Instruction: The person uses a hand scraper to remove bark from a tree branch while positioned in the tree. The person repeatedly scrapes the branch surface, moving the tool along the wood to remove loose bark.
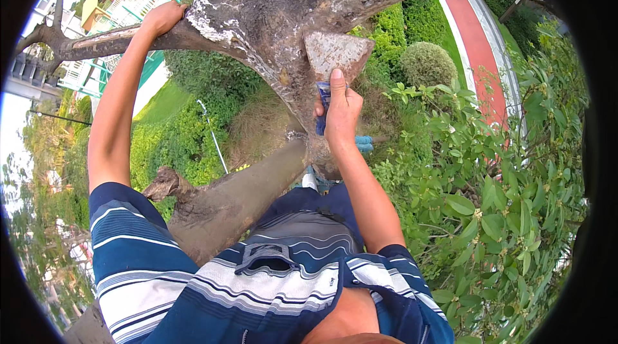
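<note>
My left hand rests over a side branch of the tree, near where it meets the main fork. In my right hand is a scraper with a wide, worn metal blade and a blue handle. My thumb lies along the base of the blade, which points up and away from me. Behind the blade stands the rough tree trunk, with whitish patches on its bark. Whether the blade touches the bark I cannot tell.
A smooth grey-brown limb slants beside my body, with a broken stub on it. Leafy branches crowd the right side. Far below are a round shrub, a red path and a play structure.
</note>
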Tool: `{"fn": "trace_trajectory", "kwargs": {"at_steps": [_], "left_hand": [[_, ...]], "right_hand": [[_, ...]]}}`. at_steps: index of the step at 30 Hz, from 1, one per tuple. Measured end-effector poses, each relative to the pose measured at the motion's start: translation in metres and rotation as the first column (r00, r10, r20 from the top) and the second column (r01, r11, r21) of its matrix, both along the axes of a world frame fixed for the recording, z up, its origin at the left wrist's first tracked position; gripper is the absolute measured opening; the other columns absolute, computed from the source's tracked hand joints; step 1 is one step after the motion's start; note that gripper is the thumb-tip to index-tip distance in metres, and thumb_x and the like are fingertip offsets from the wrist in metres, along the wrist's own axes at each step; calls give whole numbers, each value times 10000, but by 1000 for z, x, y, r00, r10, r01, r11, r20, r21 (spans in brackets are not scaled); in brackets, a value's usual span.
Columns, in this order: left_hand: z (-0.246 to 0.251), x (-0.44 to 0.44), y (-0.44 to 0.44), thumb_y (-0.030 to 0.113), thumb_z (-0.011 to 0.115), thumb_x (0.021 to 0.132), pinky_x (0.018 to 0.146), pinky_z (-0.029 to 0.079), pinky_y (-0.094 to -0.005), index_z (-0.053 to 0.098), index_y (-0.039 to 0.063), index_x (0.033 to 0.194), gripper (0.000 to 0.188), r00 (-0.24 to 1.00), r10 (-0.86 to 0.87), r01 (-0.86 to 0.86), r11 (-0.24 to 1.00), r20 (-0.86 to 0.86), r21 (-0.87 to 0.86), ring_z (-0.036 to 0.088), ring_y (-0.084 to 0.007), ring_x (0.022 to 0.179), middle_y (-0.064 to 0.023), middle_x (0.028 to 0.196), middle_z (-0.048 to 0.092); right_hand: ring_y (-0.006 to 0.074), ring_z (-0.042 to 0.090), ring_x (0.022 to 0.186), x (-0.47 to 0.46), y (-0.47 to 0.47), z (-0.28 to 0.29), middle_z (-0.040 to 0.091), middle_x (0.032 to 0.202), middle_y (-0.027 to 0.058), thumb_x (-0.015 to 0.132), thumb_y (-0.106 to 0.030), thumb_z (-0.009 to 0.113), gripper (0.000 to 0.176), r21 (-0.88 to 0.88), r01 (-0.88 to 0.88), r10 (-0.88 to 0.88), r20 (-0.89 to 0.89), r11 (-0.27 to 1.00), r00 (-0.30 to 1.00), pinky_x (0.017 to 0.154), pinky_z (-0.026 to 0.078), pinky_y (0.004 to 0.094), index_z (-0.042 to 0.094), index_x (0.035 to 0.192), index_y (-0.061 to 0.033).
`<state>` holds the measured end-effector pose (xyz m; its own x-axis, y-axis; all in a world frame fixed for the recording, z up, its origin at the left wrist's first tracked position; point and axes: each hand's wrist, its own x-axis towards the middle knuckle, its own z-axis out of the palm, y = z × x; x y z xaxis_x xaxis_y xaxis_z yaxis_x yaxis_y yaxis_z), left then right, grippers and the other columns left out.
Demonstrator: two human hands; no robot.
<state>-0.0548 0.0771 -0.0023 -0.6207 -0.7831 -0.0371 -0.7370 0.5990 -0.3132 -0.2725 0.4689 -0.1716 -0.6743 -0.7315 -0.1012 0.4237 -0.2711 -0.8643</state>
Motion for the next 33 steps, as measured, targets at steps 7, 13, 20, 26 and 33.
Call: {"fn": "trace_trajectory", "kwargs": {"at_steps": [7, 13, 20, 26, 33], "left_hand": [[7, -5, 11, 442, 384, 1051, 946, 486, -513, 679, -85, 1022, 605, 998, 17, -16, 1000, 59, -6, 628, -477, 1080, -305, 1104, 680], [14, -10, 23, 389, 392, 1053, 910, 503, -512, 688, -74, 984, 554, 999, -6, 6, 1000, 43, 17, 647, -462, 1036, -295, 1058, 688], [10, -8, 22, 347, 383, 1063, 919, 511, -514, 699, -59, 983, 522, 1000, 12, -12, 1000, 18, -7, 655, -459, 1021, -292, 1022, 693], [5, -5, 11, 440, 416, 1040, 932, 497, -521, 690, -73, 1021, 581, 996, 83, -82, 996, -42, 25, 652, -465, 1052, -297, 1121, 685], [9, -6, 16, 389, 400, 1047, 906, 510, -523, 692, -50, 1011, 529, 998, -7, 7, 1000, 67, 7, 655, -463, 1035, -292, 1073, 691]], "right_hand": [[159, 555, 502, 2, 0, 29, 575, 649, 79, 1009, -444, 635, 495, -124, 19, -5, 111, 992, 994, 464, 477, 325, 578, 776, -11], [181, 589, 549, 14, 13, 18, 614, 731, 108, 1000, -303, 678, 349, -230, -68, 103, 147, 971, 984, 442, 484, 317, 598, 865, 8], [145, 553, 524, 8, 5, 40, 623, 753, 108, 1003, -241, 677, 283, -335, -53, 118, 176, 941, 977, 432, 458, 313, 619, 894, 14], [158, 546, 507, -9, -8, 60, 597, 706, 100, 994, -270, 691, 351, -404, 37, 33, 166, 914, 986, 425, 459, 321, 604, 831, 28], [157, 546, 508, -9, -5, 69, 599, 711, 103, 1004, -281, 674, 340, -357, 61, 32, 248, 932, 968, 432, 464, 340, 604, 887, 31]]}}
